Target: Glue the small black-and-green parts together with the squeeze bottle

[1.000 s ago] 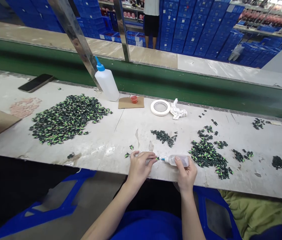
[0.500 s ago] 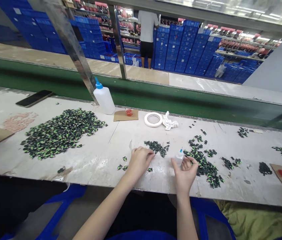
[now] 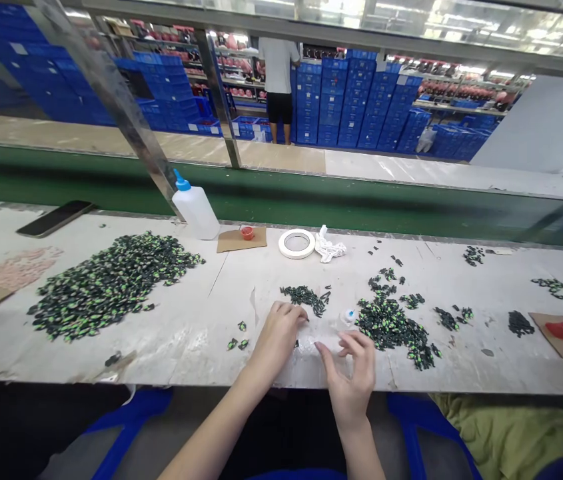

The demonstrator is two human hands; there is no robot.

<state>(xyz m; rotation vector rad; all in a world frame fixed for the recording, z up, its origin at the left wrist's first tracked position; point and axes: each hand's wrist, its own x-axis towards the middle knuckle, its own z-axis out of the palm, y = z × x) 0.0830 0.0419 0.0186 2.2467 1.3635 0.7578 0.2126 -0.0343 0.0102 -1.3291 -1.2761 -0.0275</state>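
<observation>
- R hand: fingers parted, nothing gripped; ½ s ago it had the small bottle, now let go.
- Small bottle: upright on worktop, blue tip up, just off R hand's 12 o'clock; base partly hidden, so can't tell if fingertips still brush it.
- L hand: thumb & fingers bunched low at worktop, about same spot as ½ s ago; can't tell if anything's pinched.
- Hands: apart, R at L's 4 o'clock, clear shiny patch between.
- Small dark parts: loose pile, L hand's 1 o'clock, near fingertips.
- Green-flecked pieces: heap at R hand's 2 o'clock, just beside bottle; 3 loose ones at L's 9.
- Meaning: bottle work prob. paused, R hand now free for small parts; bottle within easy reach. Knock risk approx. low, but it's close to R fingers.
- Further off: tape roll, L's 12; big bottle, L's 10–11.
</observation>
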